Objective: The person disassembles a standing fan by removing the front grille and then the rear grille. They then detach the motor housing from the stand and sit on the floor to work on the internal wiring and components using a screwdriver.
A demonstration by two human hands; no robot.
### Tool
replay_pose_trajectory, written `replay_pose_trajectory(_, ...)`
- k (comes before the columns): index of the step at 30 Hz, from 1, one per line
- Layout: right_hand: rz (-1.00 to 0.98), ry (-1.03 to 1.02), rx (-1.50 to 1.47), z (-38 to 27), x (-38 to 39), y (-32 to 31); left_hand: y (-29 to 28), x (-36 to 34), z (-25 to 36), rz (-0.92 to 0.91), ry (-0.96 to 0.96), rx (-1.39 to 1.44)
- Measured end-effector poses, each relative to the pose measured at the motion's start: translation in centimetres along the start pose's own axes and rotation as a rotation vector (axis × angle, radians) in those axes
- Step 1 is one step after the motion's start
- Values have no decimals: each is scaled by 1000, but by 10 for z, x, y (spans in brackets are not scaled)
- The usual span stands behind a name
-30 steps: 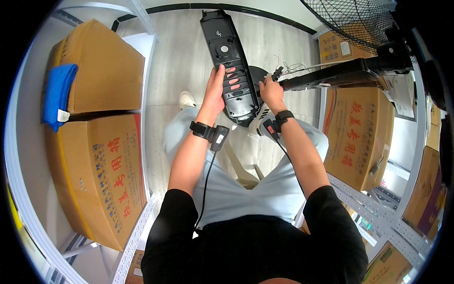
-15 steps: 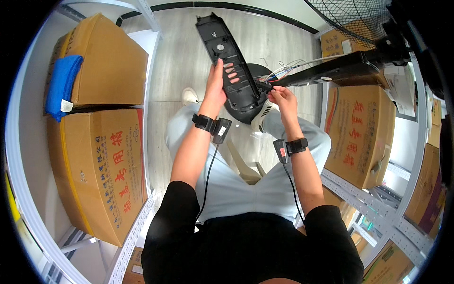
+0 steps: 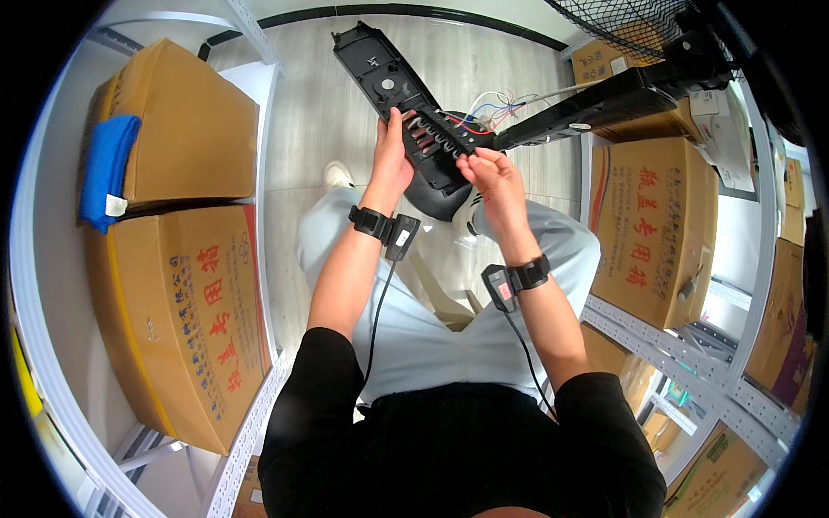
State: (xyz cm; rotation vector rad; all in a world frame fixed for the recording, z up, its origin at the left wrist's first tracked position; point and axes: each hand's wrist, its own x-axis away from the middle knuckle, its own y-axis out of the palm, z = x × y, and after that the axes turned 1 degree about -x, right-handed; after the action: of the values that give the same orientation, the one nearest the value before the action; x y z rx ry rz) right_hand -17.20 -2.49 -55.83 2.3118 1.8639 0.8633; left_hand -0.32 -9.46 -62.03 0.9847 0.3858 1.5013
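My left hand (image 3: 393,164) grips the underside of a long black plastic panel (image 3: 389,78) with slots, held up over my lap. My right hand (image 3: 490,173) pinches at the panel's near end by the slots, fingertips together on it. Red, blue and white wires (image 3: 492,108) run from the panel toward a black fan pole (image 3: 596,99). A round black fan base (image 3: 440,198) lies on the floor under the panel. Both wrists wear black bands with small devices and cables.
Large brown cardboard boxes (image 3: 181,311) sit on the white shelf at left, one with a blue cloth (image 3: 104,168) on it. More boxes (image 3: 656,224) fill the metal rack at right. A black fan grille (image 3: 622,22) shows at top right. Pale wood floor ahead.
The panel has tilted and shifted left. My right hand lifted from beside the base and came in to the panel's near end, its wrist turning so the band device faces me.
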Motion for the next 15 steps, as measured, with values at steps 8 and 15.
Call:
replay_pose_trajectory(8,52,-23,64,19,2,14,11,2,-14,-88,60,49)
replay_pose_trajectory(15,53,-31,592,4,6,12,12,2,-16,-67,85,51)
